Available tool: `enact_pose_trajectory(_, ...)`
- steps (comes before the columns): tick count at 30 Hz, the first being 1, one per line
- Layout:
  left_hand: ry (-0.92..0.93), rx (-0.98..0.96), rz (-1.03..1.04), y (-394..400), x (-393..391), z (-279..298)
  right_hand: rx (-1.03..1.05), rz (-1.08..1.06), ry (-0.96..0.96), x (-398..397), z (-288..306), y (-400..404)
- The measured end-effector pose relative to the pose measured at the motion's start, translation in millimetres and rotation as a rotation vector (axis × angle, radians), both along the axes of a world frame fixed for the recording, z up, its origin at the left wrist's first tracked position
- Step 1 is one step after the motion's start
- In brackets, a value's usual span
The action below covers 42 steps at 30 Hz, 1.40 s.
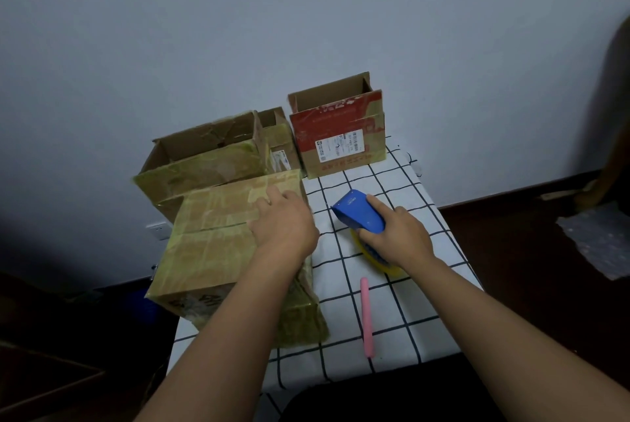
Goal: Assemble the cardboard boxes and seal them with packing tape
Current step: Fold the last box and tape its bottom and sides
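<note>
- Tabletop [402, 329] covered with a white cloth with a black grid pattern; it stands against a pale bluish wall [238, 29].
- Closed brown cardboard box wrapped in yellowish tape [218, 251] sits at the near left of the tabletop, its left side overhanging the edge. The seam between its top flaps shows as a dark line running across the top.
- Left hand [284, 225] lies flat on top of this closed box near its right edge, fingers straight and spread a little, pressing down.
- Right hand [397, 234] grips a blue plastic tape dispenser [358, 213] from above, index finger stretched along its top, the other fingers curled round its side. The dispenser's nose points left toward the closed box, and it is near but apart from the box.
- Yellow tape roll [376, 259] shows under the dispenser, partly hidden by the right hand; it seems to rest on the cloth.
- Slim pink pen-like stick [367, 317] lies on the cloth near the front edge, between the forearms.
- Large open brown cardboard box with taped sides [201, 162] stands behind the closed one, flaps up.
- Smaller open brown box [279, 138] stands just beside it to the right.
- Red-and-brown open cardboard box with a white shipping label [337, 135] stands at the far right corner of the tabletop.
- Dark floor [511, 234] to the right; a sheet of bubble wrap [600, 237] lies on it.
</note>
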<state>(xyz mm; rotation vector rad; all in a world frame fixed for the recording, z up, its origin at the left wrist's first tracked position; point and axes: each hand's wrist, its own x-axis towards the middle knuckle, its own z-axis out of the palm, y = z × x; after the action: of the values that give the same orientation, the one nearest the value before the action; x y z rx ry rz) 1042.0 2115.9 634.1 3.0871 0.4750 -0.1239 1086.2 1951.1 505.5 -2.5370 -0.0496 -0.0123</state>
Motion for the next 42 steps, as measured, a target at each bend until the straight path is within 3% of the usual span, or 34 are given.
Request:
enact_pose_trajectory(8, 0.051, -0.036, -0.061, 2.9, -37.1, 4.2, 0.027, -0.011, 0.005, 3.0, -3.3, -6.1)
enact_pose_trajectory(18, -0.091, 0.06, -0.344, 67.0, -110.4, 29.8, 0.013, -0.017, -0.003, 3.5, -4.8, -2.1)
enact_pose_trajectory(26, -0.111, 0.051, -0.598, 123.1, -126.4, -10.1, 0.013, -0.04, -0.03, 0.2, -8.2, 0.9)
enact_pose_trajectory(31, -0.242, -0.106, -0.46, 140.5, -121.5, -28.2, 0.012, -0.071, -0.045, -1.8, -12.6, 2.1)
enact_pose_trajectory(42, -0.277, -0.041, -0.48, 142.6, -115.3, -36.0, 0.061, -0.1, -0.088, -22.6, 3.5, 15.1)
